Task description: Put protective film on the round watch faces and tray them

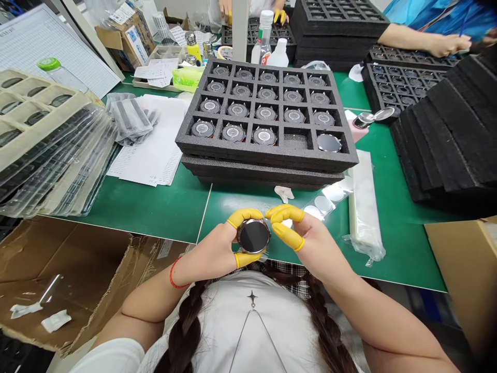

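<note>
My left hand (pixel 217 246) grips a round smartwatch body (pixel 253 236) between thumb and finger, its dark glass face turned up. Yellow finger cots cover the fingertips of both hands. Close by on the watch's right side is my right hand (pixel 306 238), thumb and fingers apart, with nothing visible between them; whether a fingertip touches the rim I cannot tell. Beyond the hands, a black foam tray (pixel 267 147) tops a stack. Most of its pockets hold watch bodies back side up; one front-row pocket is bare, and beside it lies a face-up watch (pixel 329 142).
A strip of round white stickers (pixel 324 203) and a plastic-wrapped white pack (pixel 365 207) lie at right. Stacked clear trays (pixel 58 155) and papers (pixel 149 160) are at left. Black foam stacks (pixel 446 129) rise at right. Co-workers' hands (pixel 446 45) show at the back.
</note>
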Available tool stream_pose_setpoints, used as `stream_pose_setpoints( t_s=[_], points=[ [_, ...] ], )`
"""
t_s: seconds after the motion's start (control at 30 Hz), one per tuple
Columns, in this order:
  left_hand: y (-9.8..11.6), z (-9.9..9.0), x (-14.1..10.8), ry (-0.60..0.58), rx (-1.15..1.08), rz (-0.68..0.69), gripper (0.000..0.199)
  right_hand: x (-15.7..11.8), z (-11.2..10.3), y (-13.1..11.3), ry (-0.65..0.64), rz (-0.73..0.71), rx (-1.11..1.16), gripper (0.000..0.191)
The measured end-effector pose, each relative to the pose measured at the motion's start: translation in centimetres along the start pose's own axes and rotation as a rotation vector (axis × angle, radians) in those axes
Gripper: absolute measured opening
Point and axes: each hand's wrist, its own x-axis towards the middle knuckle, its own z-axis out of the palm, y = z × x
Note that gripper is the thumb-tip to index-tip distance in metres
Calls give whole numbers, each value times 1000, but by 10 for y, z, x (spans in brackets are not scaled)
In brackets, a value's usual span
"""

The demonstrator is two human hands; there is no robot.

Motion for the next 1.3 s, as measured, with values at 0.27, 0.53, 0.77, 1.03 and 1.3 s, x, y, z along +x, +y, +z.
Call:
stream_pose_setpoints(
  t_s=[0.27, 0.53, 0.77, 1.03, 1.3],
  points=[
    [-3, 1, 1, 60, -66, -29, 51, -1, -5, 4, 149, 16, 26, 26],
    [-1, 2, 1, 80, -54, -30, 52, 1, -3, 10, 123, 36, 83, 32],
    [-3, 3, 3, 80, -57, -10, 50, 1, 2, 12, 17, 97, 26, 44],
    [-9, 8, 3, 67, 117, 31, 54, 3, 22, 9, -190, 162, 85, 32],
    [-7, 11, 3, 48, 101, 37, 51, 8, 19, 20, -208, 153, 222, 45]
  ],
)
